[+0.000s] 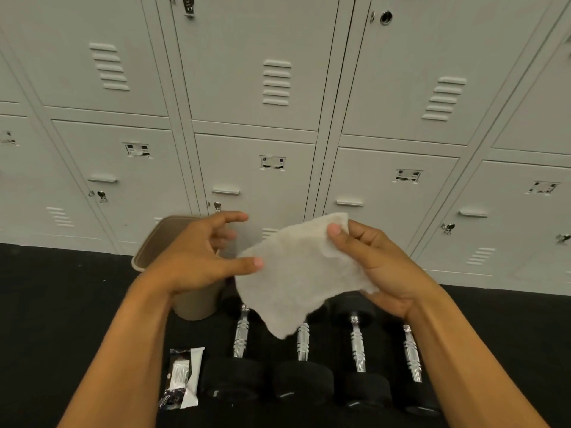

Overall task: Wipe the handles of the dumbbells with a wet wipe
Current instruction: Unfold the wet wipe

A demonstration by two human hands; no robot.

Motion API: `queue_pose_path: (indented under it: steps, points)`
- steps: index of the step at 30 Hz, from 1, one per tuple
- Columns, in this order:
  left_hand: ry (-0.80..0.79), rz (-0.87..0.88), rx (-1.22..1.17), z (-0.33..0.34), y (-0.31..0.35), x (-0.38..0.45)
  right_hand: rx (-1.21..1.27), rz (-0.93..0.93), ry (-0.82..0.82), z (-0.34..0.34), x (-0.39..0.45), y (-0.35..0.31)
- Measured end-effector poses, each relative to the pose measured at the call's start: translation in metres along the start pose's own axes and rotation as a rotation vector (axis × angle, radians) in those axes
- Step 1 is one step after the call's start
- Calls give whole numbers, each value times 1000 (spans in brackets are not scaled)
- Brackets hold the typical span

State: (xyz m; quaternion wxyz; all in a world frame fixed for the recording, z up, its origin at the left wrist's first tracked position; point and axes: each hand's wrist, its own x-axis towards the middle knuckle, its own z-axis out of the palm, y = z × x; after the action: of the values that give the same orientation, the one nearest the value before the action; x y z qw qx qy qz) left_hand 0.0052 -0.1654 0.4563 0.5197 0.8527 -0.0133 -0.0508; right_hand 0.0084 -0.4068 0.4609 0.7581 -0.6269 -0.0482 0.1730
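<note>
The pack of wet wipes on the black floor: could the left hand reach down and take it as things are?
Probably yes. The left hand is open and only touches the white wet wipe, which the right hand pinches. The black-and-white wipes pack lies uncovered below the left forearm.

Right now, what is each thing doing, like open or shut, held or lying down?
Wet wipe: unfolded, held up in the air above the dumbbells.
Right hand: pinches the wipe's right edge.
Left hand: fingers spread, thumb at the wipe's left edge.
Dumbbells: four, lying side by side on the black floor, untouched.
Wipe packet: lying on the floor.
Bin: upright, no lid.
Lockers: doors shut.
</note>
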Motion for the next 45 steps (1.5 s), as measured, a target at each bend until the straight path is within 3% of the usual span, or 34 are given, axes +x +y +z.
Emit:
queue_pose_path:
  steps: [2,5,7,10,12,15,17,18,21,24,27,35,40,45]
  points:
    - [-126,94,35,20,13,4,-80,23,-93,4,3,-3]
    - [-300,109,-134,50,23,9,-97,63,-149,5,7,-8]
    - [-283,95,-209,56,25,10,-41,62,-104,1,9,-12]
    - [-235,62,-461,58,28,10,148,-2,91,-5,14,-11]
    - [-192,42,-611,58,32,10,329,54,198,-4,14,-5]
    - [-138,27,-750,57,35,11,428,171,51,6,5,4]
    - [-143,5,-819,51,35,11,329,131,-34,14,-3,7]
    - [-156,-11,-834,50,37,10,272,80,2,16,-6,7]
    - [-150,-36,-780,53,33,4,158,-77,137,16,-11,8]
    - [-35,-79,-727,52,26,3,99,-167,243,13,-14,7]
    - [33,-105,-815,45,17,4,90,-202,352,4,-17,8]
    - [-137,-70,-998,37,26,-9,119,-155,238,-1,-28,-2]
    - [-53,44,-952,38,31,-18,81,-148,176,-3,-35,-9]
    - [196,110,-619,40,33,-21,-117,-184,301,-1,-38,-6]
